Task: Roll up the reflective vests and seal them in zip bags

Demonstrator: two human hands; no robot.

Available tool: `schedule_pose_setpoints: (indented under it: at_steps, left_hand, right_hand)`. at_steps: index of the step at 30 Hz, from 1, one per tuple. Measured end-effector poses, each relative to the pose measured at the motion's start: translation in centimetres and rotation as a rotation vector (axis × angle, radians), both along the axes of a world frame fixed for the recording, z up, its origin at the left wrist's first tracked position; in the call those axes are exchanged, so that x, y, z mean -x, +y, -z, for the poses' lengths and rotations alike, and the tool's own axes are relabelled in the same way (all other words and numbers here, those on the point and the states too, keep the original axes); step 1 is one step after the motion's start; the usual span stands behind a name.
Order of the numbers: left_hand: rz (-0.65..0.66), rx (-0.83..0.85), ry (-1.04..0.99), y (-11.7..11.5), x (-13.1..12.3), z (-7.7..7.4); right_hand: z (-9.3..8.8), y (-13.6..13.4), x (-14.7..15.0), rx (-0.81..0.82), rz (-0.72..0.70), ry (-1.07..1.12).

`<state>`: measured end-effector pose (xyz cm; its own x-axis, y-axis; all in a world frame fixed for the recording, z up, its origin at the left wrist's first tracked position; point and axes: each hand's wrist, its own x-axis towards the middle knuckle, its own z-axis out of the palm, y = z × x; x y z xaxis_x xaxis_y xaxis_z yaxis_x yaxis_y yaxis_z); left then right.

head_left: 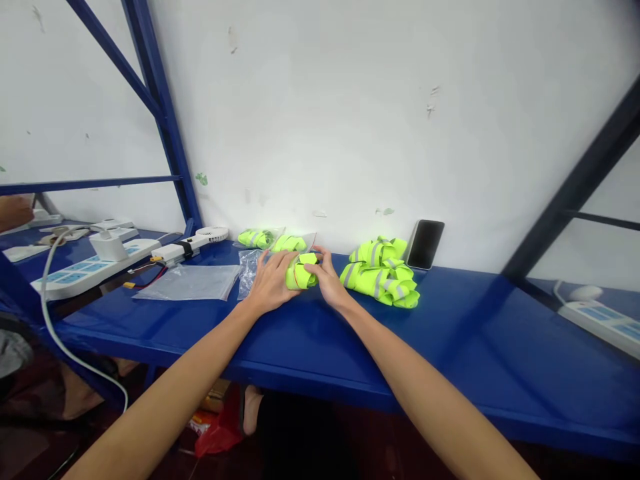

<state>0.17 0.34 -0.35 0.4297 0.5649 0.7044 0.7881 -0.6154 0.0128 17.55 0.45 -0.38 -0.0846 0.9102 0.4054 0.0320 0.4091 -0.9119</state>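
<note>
A folded neon-yellow reflective band (300, 273) lies on the blue table (450, 333) near the wall. My left hand (270, 283) presses on its left side with fingers curled over it. My right hand (327, 273) pinches its right end. A heap of the same neon bands (383, 273) sits just right of my right hand. Two bagged bands (273, 240) lie behind my hands, against the wall. Empty clear plastic bags (193, 281) lie flat to the left of my left hand.
A dark phone (425, 243) leans on the wall behind the heap. A small white fan (207, 237), power strips (85, 267) and cables sit at the left. Blue shelf posts (165, 113) rise at left and right. Another power strip (605, 320) lies far right.
</note>
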Motion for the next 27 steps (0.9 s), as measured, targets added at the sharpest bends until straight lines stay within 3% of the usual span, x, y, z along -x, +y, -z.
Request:
schedule_pose_setpoints:
  at_steps: [5,11,14,17,22,27]
  left_hand:
    - [0.032,-0.001,0.048,0.2,0.2,0.1]
    - [0.085,0.012,0.091,-0.4,-0.9,0.0]
    - [0.103,0.010,0.103,-0.4,-0.8,-0.1]
    - [0.121,-0.015,0.108,-0.2,-0.2,-0.1]
    - [0.145,-0.029,0.139,-0.2,0.2,-0.3]
    - [0.155,-0.005,0.205,-1.1,-0.6,-0.7]
  right_hand:
    - [0.2,0.9,-0.9,0.048,-0.032,0.052]
    - [0.1,-0.3,0.8,-0.108,0.201,-0.134]
    - [-0.1,-1.2,1.5,-0.109,0.237,-0.168]
    - [-0.2,-1.6,1.4,-0.082,0.126,-0.160]
    - [0.1,-1.2,0.5,-0.018,-0.202,-0.090]
    - [0.8,-0.8,0.9,0.082,-0.371,-0.086]
